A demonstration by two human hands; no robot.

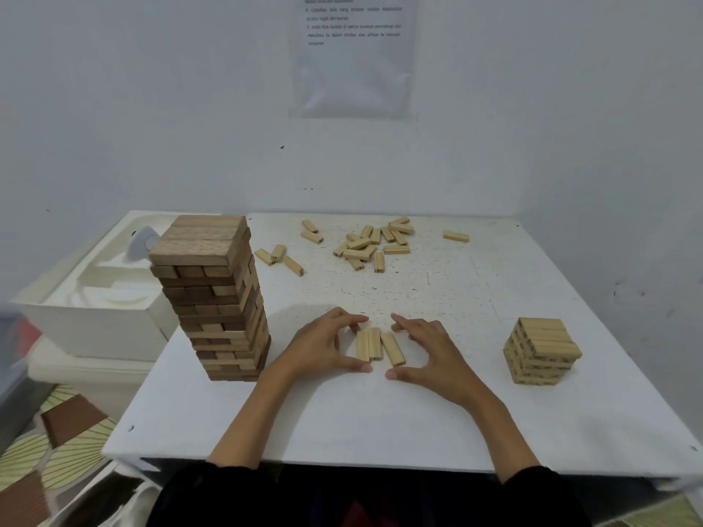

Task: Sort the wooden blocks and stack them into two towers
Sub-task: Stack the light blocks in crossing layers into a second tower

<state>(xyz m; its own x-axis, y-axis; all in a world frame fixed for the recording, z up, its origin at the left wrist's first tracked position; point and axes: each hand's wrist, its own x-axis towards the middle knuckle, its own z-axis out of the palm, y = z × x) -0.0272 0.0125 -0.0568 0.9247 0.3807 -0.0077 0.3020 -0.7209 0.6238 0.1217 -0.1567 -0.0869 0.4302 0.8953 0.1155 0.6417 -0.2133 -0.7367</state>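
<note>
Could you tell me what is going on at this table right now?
A person is sorting wooden blocks into two towers. A tall tower of larger, darker blocks stands at the left of the table, and a short tower of small pale blocks at the right. The left hand and right hand are cupped around three blocks lying side by side, seemingly squaring them into a layer. A loose pile of small blocks lies at the far side.
</note>
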